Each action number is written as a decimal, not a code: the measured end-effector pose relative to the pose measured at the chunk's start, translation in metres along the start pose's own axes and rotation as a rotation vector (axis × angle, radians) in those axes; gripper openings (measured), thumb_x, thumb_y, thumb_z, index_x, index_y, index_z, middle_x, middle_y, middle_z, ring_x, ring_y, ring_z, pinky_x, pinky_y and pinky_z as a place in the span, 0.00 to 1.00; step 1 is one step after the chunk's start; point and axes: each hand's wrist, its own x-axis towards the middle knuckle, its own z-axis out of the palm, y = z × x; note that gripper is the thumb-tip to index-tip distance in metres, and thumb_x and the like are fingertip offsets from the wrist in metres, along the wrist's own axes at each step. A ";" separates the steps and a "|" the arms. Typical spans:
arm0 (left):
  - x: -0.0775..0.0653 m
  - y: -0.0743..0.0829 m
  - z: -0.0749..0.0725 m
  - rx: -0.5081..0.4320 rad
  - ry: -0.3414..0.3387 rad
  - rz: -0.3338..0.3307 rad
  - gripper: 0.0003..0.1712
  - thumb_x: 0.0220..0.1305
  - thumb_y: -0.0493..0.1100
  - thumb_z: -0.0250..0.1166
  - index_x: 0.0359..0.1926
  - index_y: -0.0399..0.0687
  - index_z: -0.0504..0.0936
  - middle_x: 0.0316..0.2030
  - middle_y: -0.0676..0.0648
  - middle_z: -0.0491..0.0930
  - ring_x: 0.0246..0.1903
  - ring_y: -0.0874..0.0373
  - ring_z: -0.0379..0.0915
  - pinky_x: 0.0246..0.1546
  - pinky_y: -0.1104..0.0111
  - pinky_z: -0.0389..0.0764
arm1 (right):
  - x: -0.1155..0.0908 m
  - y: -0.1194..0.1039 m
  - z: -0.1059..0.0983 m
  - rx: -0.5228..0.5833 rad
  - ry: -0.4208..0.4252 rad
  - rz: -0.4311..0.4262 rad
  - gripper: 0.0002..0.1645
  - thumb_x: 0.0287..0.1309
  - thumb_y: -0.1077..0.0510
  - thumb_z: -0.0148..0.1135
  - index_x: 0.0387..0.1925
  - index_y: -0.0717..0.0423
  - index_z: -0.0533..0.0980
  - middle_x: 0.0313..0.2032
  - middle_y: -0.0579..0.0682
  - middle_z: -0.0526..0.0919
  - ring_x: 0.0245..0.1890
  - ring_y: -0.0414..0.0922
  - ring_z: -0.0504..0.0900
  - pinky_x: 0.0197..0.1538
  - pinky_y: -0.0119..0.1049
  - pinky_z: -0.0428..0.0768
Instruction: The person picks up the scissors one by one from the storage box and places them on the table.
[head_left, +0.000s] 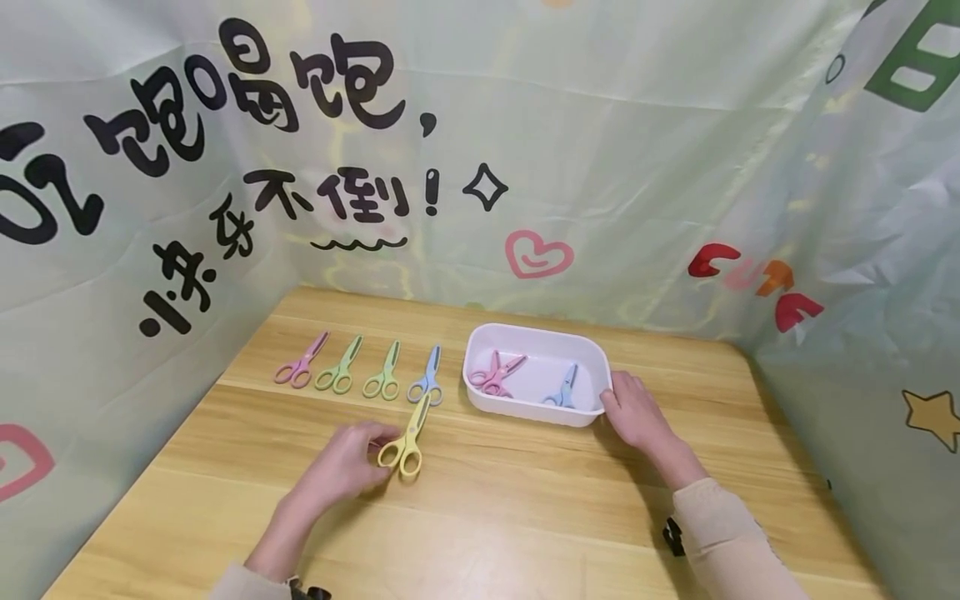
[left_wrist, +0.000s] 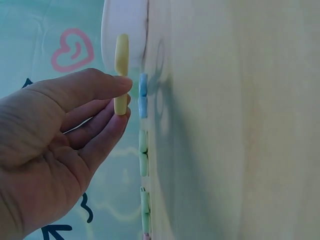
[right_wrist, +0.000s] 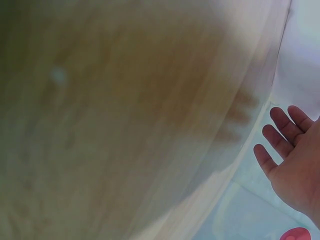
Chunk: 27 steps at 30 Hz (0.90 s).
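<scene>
My left hand point(head_left: 347, 467) pinches a pair of yellow scissors point(head_left: 411, 435) by a handle ring, thumb against fingers. The blades point away, and in the left wrist view the yellow handle point(left_wrist: 121, 55) shows edge-on above the table. Beyond lie blue scissors point(head_left: 428, 382), whose handles the yellow tip overlaps in the head view. At the right end of a white tray point(head_left: 525, 408), my right hand point(head_left: 639, 410) rests against its side; in the right wrist view its fingers point(right_wrist: 280, 142) are extended. Inside the tray are pink scissors point(head_left: 498, 383) on the left and blue scissors point(head_left: 567, 387) on the right.
Left of the blue scissors, two green pairs, one nearer point(head_left: 387, 372) and one farther left point(head_left: 342, 367), and a pink pair point(head_left: 304, 361) form a row on the wooden table point(head_left: 510, 517). A printed cloth point(head_left: 637, 167) encloses the table's back and sides.
</scene>
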 end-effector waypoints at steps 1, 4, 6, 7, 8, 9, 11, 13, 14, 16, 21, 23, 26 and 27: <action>-0.001 -0.001 0.000 0.003 -0.003 0.002 0.30 0.43 0.21 0.74 0.53 0.29 0.84 0.45 0.40 0.86 0.43 0.48 0.84 0.47 0.62 0.87 | 0.000 0.000 0.000 0.000 0.000 0.001 0.23 0.72 0.57 0.42 0.56 0.71 0.72 0.53 0.66 0.77 0.52 0.63 0.73 0.52 0.63 0.73; -0.004 -0.002 0.002 0.009 -0.015 -0.007 0.31 0.42 0.21 0.74 0.53 0.29 0.84 0.44 0.40 0.86 0.42 0.48 0.84 0.46 0.62 0.88 | -0.001 0.000 0.000 0.001 -0.001 0.000 0.23 0.72 0.57 0.42 0.55 0.70 0.72 0.52 0.66 0.78 0.51 0.63 0.73 0.51 0.63 0.73; -0.005 -0.004 0.003 0.017 -0.020 -0.015 0.31 0.41 0.22 0.74 0.53 0.29 0.84 0.44 0.41 0.86 0.42 0.49 0.84 0.46 0.62 0.88 | -0.001 0.000 0.000 0.001 0.000 -0.001 0.23 0.72 0.57 0.41 0.55 0.70 0.72 0.52 0.65 0.78 0.51 0.63 0.73 0.51 0.63 0.73; -0.006 -0.004 0.003 0.018 -0.022 -0.019 0.31 0.41 0.22 0.74 0.53 0.30 0.85 0.44 0.41 0.86 0.42 0.50 0.84 0.46 0.61 0.88 | -0.001 0.000 0.000 0.000 0.002 -0.002 0.23 0.72 0.57 0.41 0.55 0.70 0.72 0.52 0.65 0.78 0.51 0.63 0.73 0.51 0.63 0.73; -0.006 -0.005 0.003 0.020 -0.023 -0.024 0.31 0.41 0.22 0.74 0.52 0.30 0.85 0.44 0.42 0.86 0.42 0.50 0.84 0.46 0.61 0.88 | -0.001 0.000 0.000 -0.001 0.003 -0.003 0.23 0.72 0.57 0.41 0.55 0.70 0.72 0.52 0.66 0.78 0.51 0.63 0.73 0.51 0.63 0.73; -0.007 -0.005 0.004 0.024 -0.024 -0.027 0.31 0.41 0.22 0.74 0.52 0.31 0.85 0.44 0.42 0.86 0.42 0.51 0.84 0.46 0.61 0.87 | -0.001 0.000 0.000 -0.002 0.004 -0.004 0.23 0.72 0.57 0.41 0.55 0.70 0.72 0.52 0.66 0.78 0.52 0.63 0.73 0.51 0.63 0.73; -0.007 -0.006 0.004 0.030 -0.025 -0.024 0.30 0.41 0.23 0.74 0.52 0.31 0.85 0.44 0.42 0.87 0.42 0.50 0.84 0.46 0.59 0.87 | -0.001 0.001 0.000 -0.002 0.008 -0.006 0.23 0.72 0.57 0.41 0.56 0.71 0.72 0.52 0.66 0.78 0.52 0.64 0.73 0.52 0.64 0.73; -0.008 -0.006 0.004 0.033 -0.028 -0.020 0.30 0.41 0.23 0.74 0.52 0.30 0.85 0.45 0.40 0.87 0.43 0.49 0.85 0.47 0.58 0.87 | -0.001 0.001 0.001 0.000 0.013 -0.007 0.23 0.72 0.57 0.41 0.56 0.71 0.72 0.52 0.66 0.78 0.52 0.64 0.73 0.52 0.64 0.73; -0.008 -0.006 0.004 0.034 -0.029 -0.018 0.30 0.41 0.23 0.75 0.52 0.30 0.85 0.45 0.40 0.87 0.43 0.49 0.85 0.47 0.58 0.87 | -0.001 0.001 0.001 0.001 0.015 -0.007 0.23 0.72 0.58 0.41 0.56 0.71 0.72 0.53 0.66 0.78 0.53 0.64 0.73 0.53 0.64 0.73; -0.009 -0.006 0.004 0.035 -0.030 -0.020 0.30 0.42 0.22 0.75 0.52 0.30 0.85 0.46 0.39 0.87 0.43 0.48 0.85 0.47 0.58 0.87 | -0.001 0.001 0.001 0.001 0.017 -0.007 0.23 0.72 0.58 0.42 0.56 0.71 0.72 0.53 0.66 0.78 0.53 0.64 0.73 0.53 0.64 0.73; -0.011 -0.006 0.008 0.031 -0.026 -0.057 0.29 0.42 0.22 0.76 0.51 0.31 0.85 0.47 0.39 0.87 0.44 0.48 0.85 0.48 0.59 0.87 | -0.002 0.001 0.001 0.002 0.011 -0.005 0.23 0.73 0.57 0.41 0.57 0.71 0.72 0.53 0.67 0.78 0.53 0.64 0.73 0.54 0.64 0.73; -0.011 -0.006 0.009 0.028 -0.024 -0.071 0.29 0.43 0.21 0.76 0.51 0.32 0.86 0.47 0.40 0.87 0.44 0.48 0.85 0.48 0.59 0.87 | -0.001 0.000 0.001 0.003 0.008 -0.001 0.24 0.73 0.57 0.41 0.57 0.71 0.72 0.54 0.66 0.77 0.54 0.64 0.73 0.54 0.65 0.72; -0.011 -0.006 0.010 0.030 -0.017 -0.084 0.29 0.43 0.21 0.76 0.51 0.32 0.86 0.47 0.41 0.87 0.44 0.49 0.84 0.47 0.60 0.87 | -0.001 0.000 0.001 -0.002 0.007 0.005 0.24 0.73 0.57 0.41 0.58 0.71 0.71 0.54 0.66 0.77 0.54 0.64 0.72 0.53 0.65 0.72; -0.011 -0.006 0.011 0.032 -0.014 -0.089 0.29 0.42 0.21 0.76 0.51 0.33 0.86 0.47 0.41 0.87 0.44 0.50 0.84 0.47 0.60 0.87 | -0.001 0.001 0.001 -0.004 0.009 0.006 0.24 0.73 0.57 0.41 0.57 0.71 0.71 0.54 0.66 0.77 0.54 0.64 0.72 0.53 0.64 0.72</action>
